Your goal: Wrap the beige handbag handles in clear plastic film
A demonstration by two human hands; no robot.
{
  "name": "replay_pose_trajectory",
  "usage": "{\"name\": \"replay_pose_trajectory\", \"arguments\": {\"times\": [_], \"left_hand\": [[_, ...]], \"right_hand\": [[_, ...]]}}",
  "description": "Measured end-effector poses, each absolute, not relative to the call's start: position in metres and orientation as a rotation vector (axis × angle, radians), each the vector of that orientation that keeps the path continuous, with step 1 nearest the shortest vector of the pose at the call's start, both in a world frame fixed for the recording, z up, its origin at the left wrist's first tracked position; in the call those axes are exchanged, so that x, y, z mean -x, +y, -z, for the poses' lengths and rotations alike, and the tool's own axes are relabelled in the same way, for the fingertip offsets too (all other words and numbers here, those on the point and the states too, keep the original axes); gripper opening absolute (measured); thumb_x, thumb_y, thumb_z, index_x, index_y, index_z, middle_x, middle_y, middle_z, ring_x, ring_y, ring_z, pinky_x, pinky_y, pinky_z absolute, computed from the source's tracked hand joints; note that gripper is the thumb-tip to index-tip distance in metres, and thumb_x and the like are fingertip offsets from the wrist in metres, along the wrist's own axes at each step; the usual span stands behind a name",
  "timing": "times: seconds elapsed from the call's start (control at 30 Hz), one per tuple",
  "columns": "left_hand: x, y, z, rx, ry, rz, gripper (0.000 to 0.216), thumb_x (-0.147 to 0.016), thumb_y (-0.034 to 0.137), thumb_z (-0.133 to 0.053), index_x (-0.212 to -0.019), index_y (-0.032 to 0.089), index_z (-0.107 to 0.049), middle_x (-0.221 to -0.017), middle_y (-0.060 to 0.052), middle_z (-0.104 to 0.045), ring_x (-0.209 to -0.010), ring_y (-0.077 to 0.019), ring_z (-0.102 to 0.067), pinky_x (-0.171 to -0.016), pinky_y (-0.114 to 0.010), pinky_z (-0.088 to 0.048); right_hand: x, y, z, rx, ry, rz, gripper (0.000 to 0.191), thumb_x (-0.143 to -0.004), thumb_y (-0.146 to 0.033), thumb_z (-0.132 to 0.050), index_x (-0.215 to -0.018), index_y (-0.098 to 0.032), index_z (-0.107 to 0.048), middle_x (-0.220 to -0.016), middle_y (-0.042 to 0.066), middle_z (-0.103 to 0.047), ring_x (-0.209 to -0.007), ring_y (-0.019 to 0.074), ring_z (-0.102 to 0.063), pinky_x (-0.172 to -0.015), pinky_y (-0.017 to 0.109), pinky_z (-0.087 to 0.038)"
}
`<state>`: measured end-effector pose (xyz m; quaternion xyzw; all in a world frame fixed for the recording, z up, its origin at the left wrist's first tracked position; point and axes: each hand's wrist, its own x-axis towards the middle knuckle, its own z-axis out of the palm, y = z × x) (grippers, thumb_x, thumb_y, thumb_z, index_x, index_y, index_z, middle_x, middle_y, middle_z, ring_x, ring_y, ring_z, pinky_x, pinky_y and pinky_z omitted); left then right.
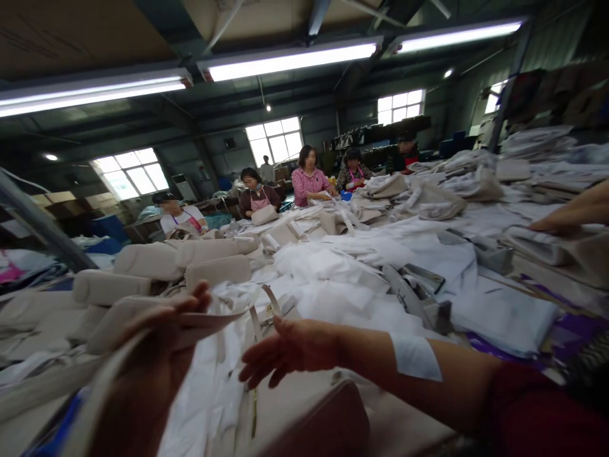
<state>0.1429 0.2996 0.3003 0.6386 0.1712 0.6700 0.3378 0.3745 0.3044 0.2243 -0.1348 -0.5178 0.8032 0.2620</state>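
Note:
My left hand (157,362) is low at the left, blurred and close to the camera. Its thumb and fingers are closed on a flat beige strap (209,320) that curves down to the left. My right hand (285,352) reaches in from the right with its fingers stretched out and apart, holding nothing. It hovers just right of the strap's end, above a beige bag (328,412) lying in front of me. Thin beige loops (266,304) stand up between the two hands.
Beige rolled pieces (143,260) lie at the left, and a heap of white fabric (361,266) covers the long table. A metal device (421,298) sits in the fabric. Another person's hand (568,219) rests at the right edge. Several co-workers (309,181) sit at the far end.

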Motion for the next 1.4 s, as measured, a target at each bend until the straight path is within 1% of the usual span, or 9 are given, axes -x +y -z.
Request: {"name": "replay_pose_trajectory", "arguments": {"times": [0.13,0.23,0.4,0.47,0.6,0.83,1.0,1.23,1.4], "left_hand": [[-0.160,0.278,-0.254,-2.160,0.335,-1.375,0.018,-0.087,0.021,-0.068,-0.100,0.027,-0.078,-0.113,-0.007,-0.075,-0.118,-0.0297,-0.065,-0.101,-0.042,-0.056],[-0.153,0.266,-0.240,-2.403,0.517,-1.192,0.018,-0.092,0.025,-0.064,-0.100,0.026,-0.079,-0.116,-0.011,-0.073,-0.131,-0.0295,-0.055,-0.112,-0.047,-0.045],[-0.136,0.256,-0.214,-2.324,0.821,-1.310,0.030,-0.093,0.029,-0.061,-0.121,0.029,-0.071,-0.148,-0.009,-0.051,-0.144,-0.0292,-0.038,-0.119,-0.052,-0.032],[-0.132,0.253,-0.205,-1.913,0.961,-1.422,0.044,-0.096,0.034,-0.058,-0.139,0.027,-0.056,-0.155,-0.013,-0.041,-0.142,-0.0304,-0.042,-0.111,-0.051,-0.044],[-0.138,0.245,-0.201,-1.297,0.896,-1.131,0.065,-0.093,0.051,-0.059,-0.146,0.019,-0.040,-0.135,-0.021,-0.059,-0.117,-0.0308,-0.064,-0.092,-0.044,-0.055],[-0.140,0.220,-0.210,-0.994,0.896,-0.677,0.048,-0.079,0.046,-0.077,-0.109,0.011,-0.061,-0.085,-0.012,-0.075,-0.069,-0.0179,-0.072,-0.068,-0.028,-0.056],[-0.132,0.217,-0.212,-0.931,0.941,-0.701,0.042,-0.080,0.047,-0.075,-0.100,0.011,-0.067,-0.088,-0.012,-0.075,-0.068,-0.0171,-0.072,-0.064,-0.026,-0.056],[-0.161,0.227,-0.216,-0.885,0.916,-0.786,0.031,-0.089,0.041,-0.062,-0.097,0.011,-0.066,-0.088,-0.012,-0.073,-0.067,-0.0165,-0.070,-0.061,-0.027,-0.055],[-0.168,0.224,-0.222,-0.983,0.941,-0.885,0.029,-0.086,0.040,-0.063,-0.089,0.011,-0.061,-0.069,-0.002,-0.062,-0.048,-0.0093,-0.057,-0.051,-0.024,-0.049]], "right_hand": [[-0.328,0.301,-0.224,0.182,-1.012,-2.383,0.062,-0.085,-0.074,-0.059,-0.098,-0.014,-0.067,-0.097,0.008,-0.070,-0.089,0.0225,-0.066,-0.082,0.035,-0.050],[-0.312,0.306,-0.222,0.311,-0.807,-2.244,0.036,-0.083,-0.045,-0.075,-0.095,-0.012,-0.066,-0.095,0.008,-0.070,-0.088,0.0208,-0.067,-0.086,0.034,-0.052],[-0.316,0.327,-0.234,0.509,-0.731,-2.025,0.011,-0.097,-0.016,-0.054,-0.091,-0.013,-0.064,-0.095,0.010,-0.073,-0.086,0.0196,-0.071,-0.079,0.032,-0.057],[-0.319,0.334,-0.240,0.533,-0.693,-1.946,0.021,-0.103,-0.016,-0.043,-0.092,-0.015,-0.062,-0.100,0.010,-0.073,-0.090,0.0206,-0.072,-0.076,0.034,-0.059],[-0.317,0.338,-0.248,0.491,-0.738,-1.860,0.025,-0.105,-0.017,-0.038,-0.098,-0.015,-0.062,-0.107,0.011,-0.073,-0.097,0.0224,-0.072,-0.081,0.037,-0.060],[-0.328,0.359,-0.269,0.506,-0.759,-1.653,0.025,-0.106,-0.017,-0.037,-0.100,-0.017,-0.061,-0.101,0.008,-0.074,-0.091,0.0193,-0.073,-0.078,0.034,-0.062],[-0.342,0.365,-0.272,0.507,-0.775,-1.569,0.028,-0.108,-0.024,-0.035,-0.101,-0.017,-0.061,-0.106,0.006,-0.073,-0.097,0.0176,-0.072,-0.081,0.030,-0.062],[-0.323,0.331,-0.248,0.581,-0.853,-1.476,0.018,-0.100,-0.032,-0.057,-0.104,-0.017,-0.066,-0.116,0.011,-0.070,-0.105,0.0226,-0.069,-0.088,0.034,-0.060],[-0.325,0.298,-0.238,0.503,-1.075,-1.721,0.049,-0.084,-0.058,-0.073,-0.116,-0.020,-0.068,-0.127,0.011,-0.066,-0.106,0.0277,-0.068,-0.080,0.037,-0.062]]}}
